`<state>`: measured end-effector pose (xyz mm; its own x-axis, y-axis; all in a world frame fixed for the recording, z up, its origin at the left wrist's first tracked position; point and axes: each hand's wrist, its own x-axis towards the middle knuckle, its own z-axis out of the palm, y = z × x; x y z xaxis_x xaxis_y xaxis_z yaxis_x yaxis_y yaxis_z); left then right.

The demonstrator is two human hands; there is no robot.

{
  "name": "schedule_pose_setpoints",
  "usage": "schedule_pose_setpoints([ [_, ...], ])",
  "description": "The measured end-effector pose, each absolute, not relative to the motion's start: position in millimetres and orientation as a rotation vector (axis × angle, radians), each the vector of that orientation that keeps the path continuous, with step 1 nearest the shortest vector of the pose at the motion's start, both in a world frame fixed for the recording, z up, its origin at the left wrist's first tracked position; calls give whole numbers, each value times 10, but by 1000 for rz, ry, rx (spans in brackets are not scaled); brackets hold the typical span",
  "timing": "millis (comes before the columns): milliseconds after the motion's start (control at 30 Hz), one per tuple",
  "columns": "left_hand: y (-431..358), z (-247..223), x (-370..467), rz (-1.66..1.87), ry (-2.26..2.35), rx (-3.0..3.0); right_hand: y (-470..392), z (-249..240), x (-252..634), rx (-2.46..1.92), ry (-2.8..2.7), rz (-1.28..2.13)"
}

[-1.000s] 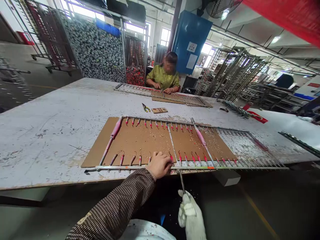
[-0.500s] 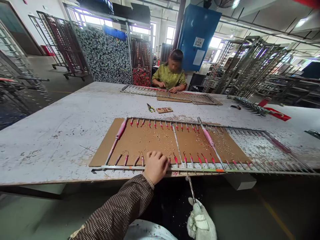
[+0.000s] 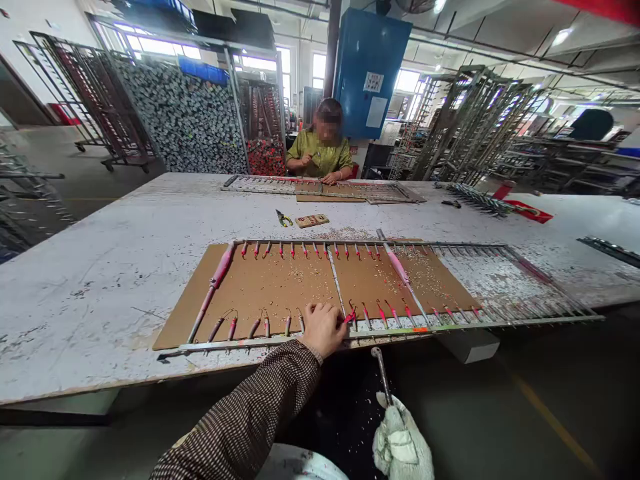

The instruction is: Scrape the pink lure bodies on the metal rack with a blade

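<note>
Past the white table (image 3: 85, 280) edge, my gloved right hand (image 3: 403, 440) grips a knobbed metal rod (image 3: 384, 381). My left hand (image 3: 324, 330) curls over the grey metal frame (image 3: 390, 332), grip unclear.

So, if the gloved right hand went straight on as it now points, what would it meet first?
The tool in the right hand would lead, probably meeting the metal frame's near rail first; depth is unclear, so the table edge might come before it.
</note>
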<state>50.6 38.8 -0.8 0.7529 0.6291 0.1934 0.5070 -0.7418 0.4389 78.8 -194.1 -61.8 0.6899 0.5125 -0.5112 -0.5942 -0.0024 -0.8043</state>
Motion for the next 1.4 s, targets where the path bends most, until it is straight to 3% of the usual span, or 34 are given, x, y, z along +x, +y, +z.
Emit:
schedule_pose_setpoints([
  [267, 462, -4, 415, 393, 576, 2475, -1806, -344, 645, -1400, 18, 703],
  [500, 485, 36, 444, 284, 524, 2526, -1601, 6, 845, -1348, -91, 917],
  [633, 491, 19, 442, 283, 488, 2522, -1771, 370, 848, -1314, -219, 668],
  [767, 492, 17, 443, 293, 493, 2495, -1726, 219, 711, -1275, -176, 609],
  [900, 480, 27, 449, 253, 492, 2481, -1609, -46, 614, -1438, -34, 872],
  [1400, 470, 18, 462, 281, 493, 2456, -1722, 119, 627, -1305, -93, 735],
])
